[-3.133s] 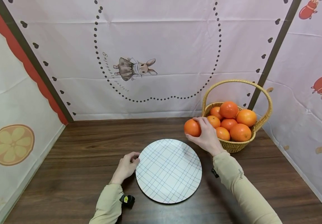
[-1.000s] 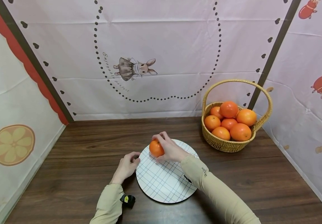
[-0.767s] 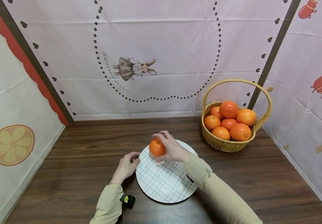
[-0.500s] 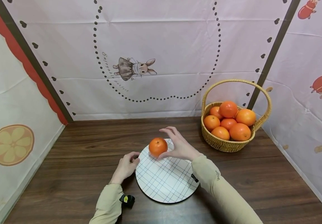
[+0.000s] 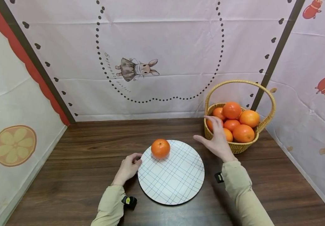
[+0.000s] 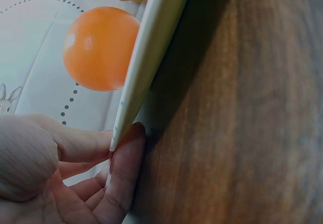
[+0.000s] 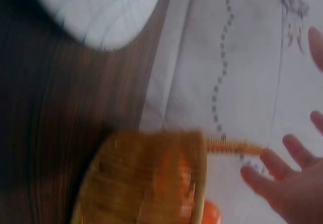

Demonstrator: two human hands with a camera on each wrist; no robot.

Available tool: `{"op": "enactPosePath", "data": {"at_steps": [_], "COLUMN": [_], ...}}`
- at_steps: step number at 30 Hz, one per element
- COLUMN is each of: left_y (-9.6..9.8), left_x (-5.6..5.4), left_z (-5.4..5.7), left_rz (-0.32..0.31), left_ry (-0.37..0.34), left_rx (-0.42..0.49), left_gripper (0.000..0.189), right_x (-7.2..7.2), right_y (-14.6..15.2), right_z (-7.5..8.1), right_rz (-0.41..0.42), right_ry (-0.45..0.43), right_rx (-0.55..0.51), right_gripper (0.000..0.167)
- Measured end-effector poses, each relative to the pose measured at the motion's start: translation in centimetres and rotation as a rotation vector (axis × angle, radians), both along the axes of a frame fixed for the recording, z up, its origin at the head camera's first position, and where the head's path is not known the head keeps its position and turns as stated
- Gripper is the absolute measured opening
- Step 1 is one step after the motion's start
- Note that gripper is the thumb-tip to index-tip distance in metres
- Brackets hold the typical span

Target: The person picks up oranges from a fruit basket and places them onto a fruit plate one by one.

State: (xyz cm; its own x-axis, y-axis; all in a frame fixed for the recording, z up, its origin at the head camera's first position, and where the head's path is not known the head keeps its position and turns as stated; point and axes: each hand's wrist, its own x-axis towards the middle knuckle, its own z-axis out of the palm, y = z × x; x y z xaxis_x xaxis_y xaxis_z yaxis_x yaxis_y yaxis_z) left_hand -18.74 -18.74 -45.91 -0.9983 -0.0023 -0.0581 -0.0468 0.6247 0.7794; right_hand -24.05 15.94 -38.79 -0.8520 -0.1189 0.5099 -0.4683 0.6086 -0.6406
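Observation:
A round white plate (image 5: 176,177) with a blue check pattern lies in the middle of the table. One orange (image 5: 160,148) rests on it near its far left rim. My left hand (image 5: 126,169) pinches the plate's left edge; the left wrist view shows the thumb above the rim and a finger (image 6: 126,171) beneath it. My right hand (image 5: 217,139) is at the left side of a wicker basket (image 5: 237,148), thumb and fingers spread, holding nothing. It covers part of the oranges piled there, such as the topmost orange (image 5: 231,110). In the right wrist view the basket (image 7: 136,183) is blurred.
The basket's tall arched handle (image 5: 240,81) rises over the fruit. Patterned cloth (image 5: 162,40) stands behind the dark wooden table (image 5: 74,175) and along both sides.
My right hand has set the orange on the plate, let go of it, and moved right to the basket with fingers spread. My left hand has stayed at the plate's edge.

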Motion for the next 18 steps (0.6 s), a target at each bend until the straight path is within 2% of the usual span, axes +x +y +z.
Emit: {"op": "enactPosePath", "data": {"at_steps": [7,12,18], "left_y": [0.2,0.2,0.1], "left_x": [0.1,0.1,0.1], "left_z": [0.3,0.3,0.2], "left_rz": [0.005,0.005,0.004], "left_ry": [-0.010,-0.014,-0.019], "left_rx": [0.006,0.006,0.007], "left_gripper": [0.032,0.032,0.032], "right_x": [-0.1,0.1,0.0], "right_y": [4.3,6.3,7.8], "right_z": [0.6,0.4,0.1], "right_rz": [-0.256,-0.364,-0.439], "right_ry": [0.032,-0.004,-0.080], "right_rx": [0.006,0.038,0.086], "right_gripper": [0.074,0.072,0.070]}}
